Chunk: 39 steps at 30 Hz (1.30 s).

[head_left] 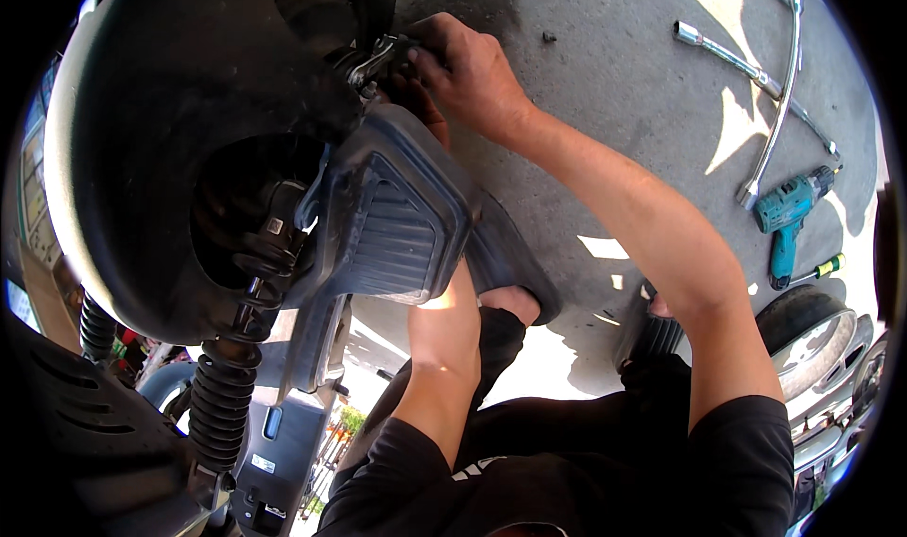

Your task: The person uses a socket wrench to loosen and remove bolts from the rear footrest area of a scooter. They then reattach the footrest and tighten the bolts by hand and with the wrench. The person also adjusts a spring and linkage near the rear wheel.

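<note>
A vehicle with dark plastic body panels, seemingly a scooter or motorbike, fills the left side. My right hand (465,72) is closed beside a shiny metal lever-like part (374,63), its fingertips pinched on something dark that I cannot make out. Just below it, in shadow, part of my left hand (422,105) shows, close to the same metal part; most of its fingers are hidden. A ribbed black plastic cover (392,230) hides my left wrist, and the left forearm comes up from beneath it. Left of both hands bulges a large rounded black panel (161,150).
A coil-spring shock absorber (225,395) stands at the lower left. On the concrete floor (605,93) at right lie a cross-shaped wheel wrench (780,112), a teal cordless drill (790,214) and a screwdriver (829,266), with a wheel (814,340) nearer me.
</note>
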{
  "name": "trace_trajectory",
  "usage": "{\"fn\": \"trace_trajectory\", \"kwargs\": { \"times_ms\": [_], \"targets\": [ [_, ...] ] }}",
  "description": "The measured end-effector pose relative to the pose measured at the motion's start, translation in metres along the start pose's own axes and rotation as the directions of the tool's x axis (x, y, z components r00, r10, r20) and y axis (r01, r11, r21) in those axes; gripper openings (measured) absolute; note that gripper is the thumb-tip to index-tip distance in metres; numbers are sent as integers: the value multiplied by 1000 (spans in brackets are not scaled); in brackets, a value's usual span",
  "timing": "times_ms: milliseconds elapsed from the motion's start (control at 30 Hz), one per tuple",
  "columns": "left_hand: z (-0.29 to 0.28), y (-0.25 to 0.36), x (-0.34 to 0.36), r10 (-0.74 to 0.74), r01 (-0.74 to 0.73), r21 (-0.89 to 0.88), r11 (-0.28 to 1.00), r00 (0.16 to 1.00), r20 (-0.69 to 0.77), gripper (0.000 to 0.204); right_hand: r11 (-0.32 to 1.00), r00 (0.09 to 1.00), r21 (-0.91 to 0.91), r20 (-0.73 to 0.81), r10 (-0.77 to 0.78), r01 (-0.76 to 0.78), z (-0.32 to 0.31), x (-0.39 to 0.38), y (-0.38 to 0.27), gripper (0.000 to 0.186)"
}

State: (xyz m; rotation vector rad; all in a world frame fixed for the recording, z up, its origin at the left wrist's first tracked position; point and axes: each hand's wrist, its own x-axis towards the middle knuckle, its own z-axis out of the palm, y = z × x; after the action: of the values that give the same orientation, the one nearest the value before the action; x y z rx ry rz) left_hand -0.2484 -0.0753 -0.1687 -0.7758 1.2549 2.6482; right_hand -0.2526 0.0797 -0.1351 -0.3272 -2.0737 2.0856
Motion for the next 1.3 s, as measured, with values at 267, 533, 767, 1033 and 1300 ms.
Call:
{"fn": "trace_trajectory", "kwargs": {
  "times_ms": [267, 533, 767, 1033, 1300],
  "targets": [
    [4, 4, -4, -69, 67, 20, 998, 989, 128, 27, 984, 998, -180, 60, 15, -4, -5, 0, -6, 15],
    [-1, 6, -4, -56, 56, -58, 997, 998, 7, 26, 983, 996, -175, 64, 67, -55, -3, 2, -15, 15],
    [-21, 4, 17, -155, 188, -170, 967, 970, 189, 39, 951, 1000, -308, 19, 19, -12, 5, 11, -16, 18],
    [-8, -3, 7, -74, 79, -133, 988, 996, 45, 38, 942, 992, -320, 111, -64, 97, -4, 15, -8, 23],
    [2, -2, 0, -13, 48, -148, 988, 974, 227, 38, 985, 992, -139, 78, -95, 105, -4, 17, 1, 22]
  ]
}}
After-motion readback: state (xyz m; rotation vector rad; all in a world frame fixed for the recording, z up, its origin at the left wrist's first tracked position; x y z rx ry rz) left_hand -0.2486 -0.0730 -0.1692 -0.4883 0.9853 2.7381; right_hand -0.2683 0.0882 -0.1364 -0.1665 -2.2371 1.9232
